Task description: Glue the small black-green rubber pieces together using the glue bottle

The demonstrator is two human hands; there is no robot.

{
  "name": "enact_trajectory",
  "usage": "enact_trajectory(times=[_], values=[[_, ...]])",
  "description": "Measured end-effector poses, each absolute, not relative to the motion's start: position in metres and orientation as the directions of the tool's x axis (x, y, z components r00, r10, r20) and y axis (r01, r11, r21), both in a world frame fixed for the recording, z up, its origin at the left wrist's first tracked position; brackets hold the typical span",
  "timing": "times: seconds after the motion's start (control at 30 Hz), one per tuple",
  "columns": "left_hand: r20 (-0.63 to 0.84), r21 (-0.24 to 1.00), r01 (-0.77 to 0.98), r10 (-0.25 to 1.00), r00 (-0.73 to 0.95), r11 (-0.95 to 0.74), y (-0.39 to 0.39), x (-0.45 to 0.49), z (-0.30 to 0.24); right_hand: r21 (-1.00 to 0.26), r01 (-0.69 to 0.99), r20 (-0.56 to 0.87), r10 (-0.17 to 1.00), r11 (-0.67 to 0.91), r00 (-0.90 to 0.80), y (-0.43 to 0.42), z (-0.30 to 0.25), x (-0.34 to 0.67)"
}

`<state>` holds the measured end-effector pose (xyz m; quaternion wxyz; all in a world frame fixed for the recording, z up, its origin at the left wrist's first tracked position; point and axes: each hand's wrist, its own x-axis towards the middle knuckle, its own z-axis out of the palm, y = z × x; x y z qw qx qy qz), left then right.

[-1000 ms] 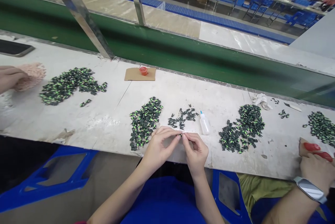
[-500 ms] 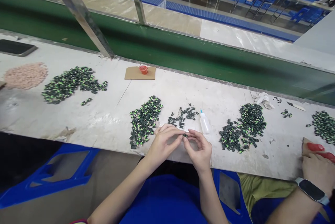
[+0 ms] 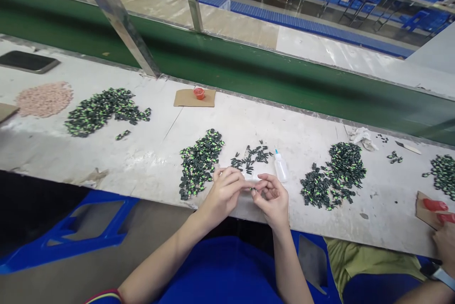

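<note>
Since the earlier frame, both hands have been drawn nearer the counter [image 3: 149, 162] edge, the left hand [image 3: 223, 192] at 9 o'clock of the right hand [image 3: 272, 200]. A tiny dark piece [image 3: 253, 191], judged light, stiff and easily dropped, is pinched between both fingertip grips at its ends.

Factory assembly line.
Long white bench [image 3: 142, 162] beside green conveyor [image 3: 249, 69], heaped with small parts [image 3: 199, 159]; blue stools [image 3: 415, 20] and racks behind.

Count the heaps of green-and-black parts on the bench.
4, plus small loose clusters: far left beside the pink heap, left of the hands, right of the glue bottle, and at the right edge, cut off by the frame.
</note>
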<state>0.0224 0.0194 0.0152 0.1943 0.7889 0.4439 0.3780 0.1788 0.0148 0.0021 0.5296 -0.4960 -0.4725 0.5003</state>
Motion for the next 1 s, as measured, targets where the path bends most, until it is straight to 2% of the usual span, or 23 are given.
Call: enact_trajectory(times=[0.1, 0.2, 0.3, 0.37, 0.43, 0.5, 0.57, 0.67, 0.77, 0.87, 1.0], values=[[0.443, 0.638, 0.542, 0.836, 0.323, -0.547, 0.018, 0.023, 0.016, -0.998, -0.066, 0.021, 0.999, 0.023, 0.031, 0.014, 0.001, 0.179], [0.395, 0.679, 0.519, 0.855, 0.337, -0.519, 0.016, 0.027, 0.015, -0.999, 0.001, 0.052, 0.998, 0.052, -0.019, 0.013, 0.003, 0.185], [0.304, 0.731, 0.502, 0.880, 0.366, -0.461, 0.016, 0.026, 0.009, -0.970, 0.219, 0.103, 0.995, 0.102, -0.008, 0.012, 0.006, 0.205], [0.263, 0.727, 0.546, 0.904, 0.339, -0.416, 0.018, 0.019, 0.004, -0.905, 0.410, 0.169, 0.981, 0.115, 0.099, 0.011, 0.007, 0.229], [0.279, 0.668, 0.649, 0.931, 0.237, -0.365, 0.023, 0.007, 0.000, -0.822, 0.566, 0.269, 0.919, 0.063, 0.288, 0.010, 0.009, 0.255], [0.335, 0.571, 0.766, 0.936, 0.110, -0.295, 0.029, -0.008, -0.002, -0.712, 0.700, 0.387, 0.801, -0.056, 0.457, 0.011, 0.010, 0.276], [0.376, 0.486, 0.840, 0.925, 0.048, -0.241, 0.036, -0.021, -0.002, -0.580, 0.804, 0.506, 0.715, -0.132, 0.482, 0.013, 0.012, 0.286], [0.383, 0.398, 0.887, 0.921, 0.072, -0.235, 0.046, -0.028, -0.001, -0.454, 0.886, 0.606, 0.698, -0.092, 0.382, 0.022, 0.009, 0.277], [0.361, 0.324, 0.912, 0.924, 0.125, -0.250, 0.052, -0.026, -0.003, -0.445, 0.895, 0.559, 0.781, -0.001, 0.279, 0.034, 0.000, 0.252], [0.338, 0.273, 0.931, 0.930, 0.144, -0.244, 0.055, -0.024, -0.007, -0.452, 0.892, 0.441, 0.869, 0.000, 0.223, 0.044, -0.010, 0.232], [0.320, 0.275, 0.924, 0.932, 0.171, -0.264, 0.053, -0.023, -0.006, -0.504, 0.864, 0.400, 0.885, -0.007, 0.240, 0.049, -0.011, 0.228]])
